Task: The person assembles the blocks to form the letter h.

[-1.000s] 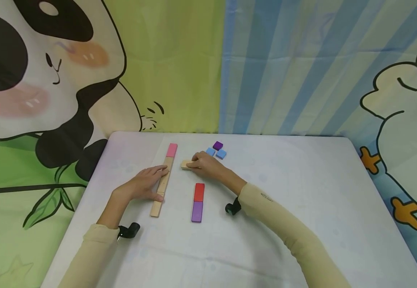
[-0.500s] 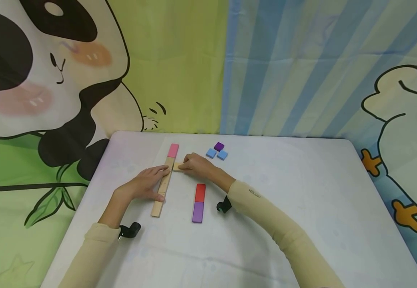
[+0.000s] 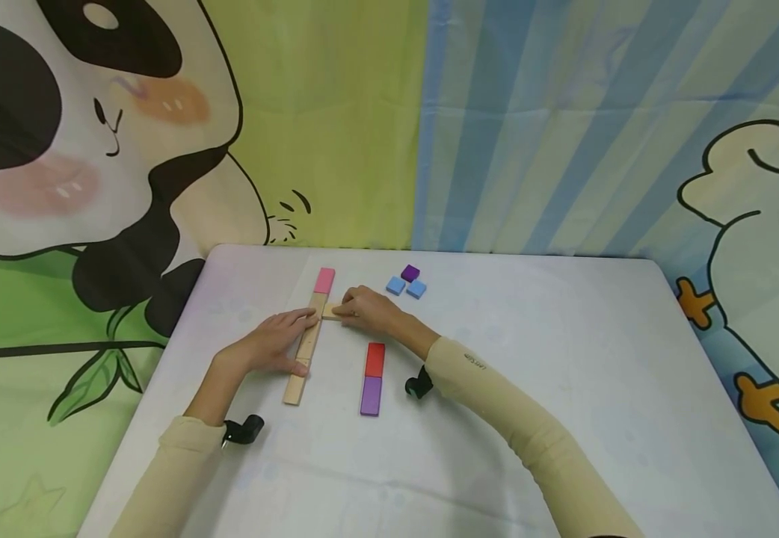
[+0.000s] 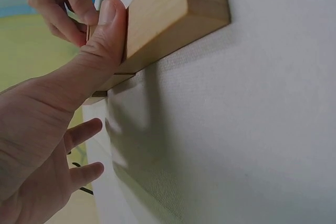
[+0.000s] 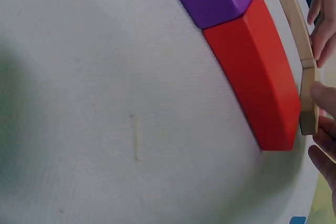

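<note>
Plain wooden blocks [image 3: 309,340] lie end to end in a slanting row, topped at the far end by a pink block [image 3: 324,280]. My left hand [image 3: 265,345] rests against that row from the left, thumb and fingertips touching it. In the left wrist view, the thumb presses on a block marked 12 [image 4: 157,17], while two fingers stick out straight. My right hand [image 3: 371,310] pinches another wooden block [image 5: 308,111] between thumb and fingers. This block points sideways, its left end right at the row's right side. Part of it is hidden by my fingers.
Nearer to me, a red block [image 3: 374,360] and a purple block [image 3: 371,396] lie end to end. Beyond my right hand are two blue blocks [image 3: 395,285] and a dark purple block [image 3: 410,273]. A white cloth covers the table [image 3: 531,448], with printed curtains behind.
My right hand has moved left with the wooden block, bringing its end to the row, and has stayed there over the last half second. The left hand keeps its place.
</note>
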Motion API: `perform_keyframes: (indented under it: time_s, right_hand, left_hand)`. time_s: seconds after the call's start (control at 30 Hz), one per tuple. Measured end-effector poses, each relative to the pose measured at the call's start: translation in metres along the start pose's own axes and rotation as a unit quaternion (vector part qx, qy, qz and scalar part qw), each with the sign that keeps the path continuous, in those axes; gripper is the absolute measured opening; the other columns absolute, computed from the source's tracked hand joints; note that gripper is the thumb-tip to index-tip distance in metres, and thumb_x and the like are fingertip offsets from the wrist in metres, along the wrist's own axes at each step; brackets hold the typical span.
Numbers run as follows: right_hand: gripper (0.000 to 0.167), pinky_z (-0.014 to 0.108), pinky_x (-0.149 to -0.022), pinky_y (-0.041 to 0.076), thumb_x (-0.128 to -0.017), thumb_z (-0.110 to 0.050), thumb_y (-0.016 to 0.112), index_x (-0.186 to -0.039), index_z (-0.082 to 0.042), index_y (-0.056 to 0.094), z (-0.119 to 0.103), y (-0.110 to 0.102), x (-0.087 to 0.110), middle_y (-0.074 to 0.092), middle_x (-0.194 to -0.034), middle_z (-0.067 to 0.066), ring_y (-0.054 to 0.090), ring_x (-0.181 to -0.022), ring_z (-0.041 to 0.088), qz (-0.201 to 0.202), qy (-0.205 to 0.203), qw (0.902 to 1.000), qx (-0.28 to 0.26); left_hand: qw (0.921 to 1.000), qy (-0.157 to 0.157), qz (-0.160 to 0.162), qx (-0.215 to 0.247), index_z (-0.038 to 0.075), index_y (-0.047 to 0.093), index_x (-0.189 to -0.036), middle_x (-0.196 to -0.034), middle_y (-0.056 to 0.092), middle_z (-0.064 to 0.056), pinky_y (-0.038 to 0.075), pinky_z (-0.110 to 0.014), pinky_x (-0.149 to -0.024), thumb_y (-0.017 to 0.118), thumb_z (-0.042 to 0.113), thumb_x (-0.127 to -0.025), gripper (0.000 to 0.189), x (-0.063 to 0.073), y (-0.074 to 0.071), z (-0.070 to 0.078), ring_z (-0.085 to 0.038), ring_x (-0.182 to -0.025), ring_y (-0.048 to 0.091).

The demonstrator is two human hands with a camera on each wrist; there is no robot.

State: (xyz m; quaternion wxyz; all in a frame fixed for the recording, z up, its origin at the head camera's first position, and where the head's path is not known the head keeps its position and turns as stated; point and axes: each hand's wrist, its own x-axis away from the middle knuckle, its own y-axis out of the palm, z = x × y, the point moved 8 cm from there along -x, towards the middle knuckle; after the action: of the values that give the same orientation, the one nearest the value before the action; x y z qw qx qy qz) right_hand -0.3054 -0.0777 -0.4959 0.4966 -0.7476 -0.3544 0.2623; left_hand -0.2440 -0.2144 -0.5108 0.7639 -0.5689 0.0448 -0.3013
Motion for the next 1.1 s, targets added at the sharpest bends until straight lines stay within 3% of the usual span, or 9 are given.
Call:
perform_keyframes:
  time_s: [0.1,0.23,0.47,0.63,0.77,0.97,1.1]
  right_hand:
    - [0.037,0.032,-0.094,0.051,-0.096,-0.029,0.061,-0.130,-0.015,0.063,0.007,-0.009,0.004,0.065,-0.124,0.009,0.058,-0.113,0.022,0.008,0.019,0.9997,-0.010]
    - [0.037,0.036,-0.096,0.050,-0.097,-0.029,0.059,-0.130,-0.012,0.063,0.027,-0.027,0.017,0.065,-0.125,0.011,0.057,-0.114,0.025,0.046,0.029,0.9983,-0.020]
    - [0.036,0.043,-0.099,0.049,-0.094,-0.025,0.063,-0.126,-0.009,0.066,0.075,-0.054,0.057,0.065,-0.121,0.015,0.058,-0.114,0.031,0.098,0.069,0.9924,-0.028]
    - [0.036,0.045,-0.101,0.048,-0.095,-0.025,0.063,-0.128,-0.011,0.065,0.104,-0.050,0.085,0.063,-0.123,0.016,0.057,-0.116,0.032,0.094,0.124,0.9875,-0.024]
    - [0.036,0.045,-0.098,0.050,-0.094,-0.024,0.064,-0.126,-0.009,0.065,0.113,-0.047,0.098,0.064,-0.120,0.017,0.059,-0.112,0.032,0.106,0.149,0.9825,-0.039]
    - [0.038,0.045,-0.094,0.052,-0.092,-0.024,0.067,-0.127,-0.008,0.065,0.115,-0.042,0.103,0.063,-0.119,0.017,0.060,-0.110,0.031,0.117,0.166,0.9771,-0.062]
    - [0.038,0.044,-0.095,0.052,-0.092,-0.025,0.067,-0.126,-0.009,0.065,0.115,-0.040,0.101,0.063,-0.120,0.016,0.060,-0.111,0.030,0.117,0.174,0.9767,-0.047]
  left_hand:
    - [1.0000,-0.001,-0.002,0.004,0.005,0.029,-0.152,-0.161,0.023,-0.013,0.021,-0.061,-0.117,0.078,0.053,-0.072,0.105,0.000,-0.001,0.000,-0.038,-0.146,0.024]
    - [1.0000,-0.004,-0.006,0.006,0.006,0.028,-0.152,-0.161,0.022,-0.012,0.020,-0.060,-0.118,0.078,0.053,-0.073,0.105,0.000,0.000,0.001,-0.037,-0.147,0.023]
    - [1.0000,0.004,0.004,0.000,0.006,0.027,-0.152,-0.160,0.023,-0.014,0.020,-0.059,-0.118,0.078,0.052,-0.073,0.105,0.000,-0.002,0.002,-0.036,-0.147,0.024]
    - [0.9999,0.009,0.007,-0.002,0.004,0.029,-0.151,-0.159,0.025,-0.016,0.021,-0.060,-0.117,0.078,0.051,-0.073,0.104,0.001,-0.003,0.004,-0.038,-0.146,0.025]
    - [0.9999,0.011,0.010,0.000,0.003,0.030,-0.150,-0.159,0.026,-0.017,0.022,-0.061,-0.116,0.078,0.050,-0.073,0.102,0.003,-0.005,0.005,-0.040,-0.145,0.026]
    - [0.9999,0.009,0.010,-0.002,0.002,0.030,-0.150,-0.158,0.026,-0.018,0.022,-0.061,-0.116,0.077,0.052,-0.073,0.103,0.003,-0.004,0.005,-0.040,-0.144,0.027]
    - [1.0000,0.006,0.007,-0.002,0.003,0.029,-0.151,-0.159,0.026,-0.017,0.022,-0.060,-0.117,0.078,0.052,-0.073,0.104,0.002,-0.002,0.004,-0.039,-0.145,0.026]
